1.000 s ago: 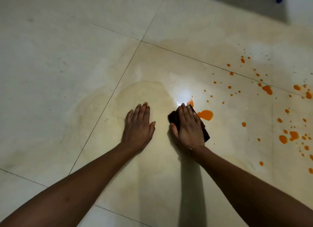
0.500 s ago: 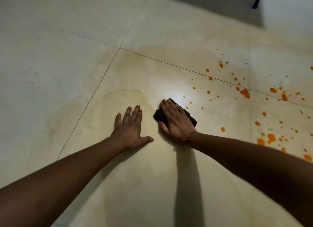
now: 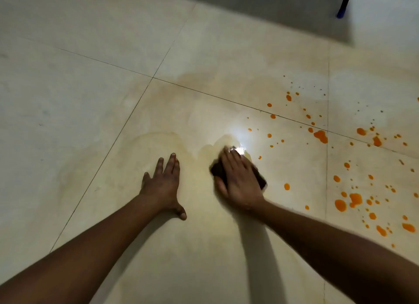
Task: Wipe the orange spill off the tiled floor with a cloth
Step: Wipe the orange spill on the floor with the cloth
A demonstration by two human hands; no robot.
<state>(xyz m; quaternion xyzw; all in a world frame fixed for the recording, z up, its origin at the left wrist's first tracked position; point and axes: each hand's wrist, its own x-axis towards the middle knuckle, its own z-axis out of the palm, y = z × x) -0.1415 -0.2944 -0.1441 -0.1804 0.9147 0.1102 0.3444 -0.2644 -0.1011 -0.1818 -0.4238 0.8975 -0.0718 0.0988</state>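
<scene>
My right hand (image 3: 239, 181) lies flat, fingers straight, pressing a dark cloth (image 3: 217, 169) onto the cream tiled floor (image 3: 90, 99). Only the cloth's left and right edges show around the hand. My left hand (image 3: 163, 185) rests flat on the tile to the left, fingers spread, holding nothing. Orange spill drops (image 3: 320, 135) scatter to the right of the cloth, with bigger blobs (image 3: 354, 199) at the lower right. A pale yellowish wet smear (image 3: 158, 140) marks the tile around and left of the hands.
Dark grout lines (image 3: 127, 124) cross the floor. A dark blue furniture leg (image 3: 343, 4) stands at the top right. A bright light reflection (image 3: 238, 133) glares on the tile just beyond the cloth.
My right hand has slid the cloth over the floor; the large orange blobs beside it a second ago are gone. The left hand stays planted, its thumb now spread out. The view has shifted.
</scene>
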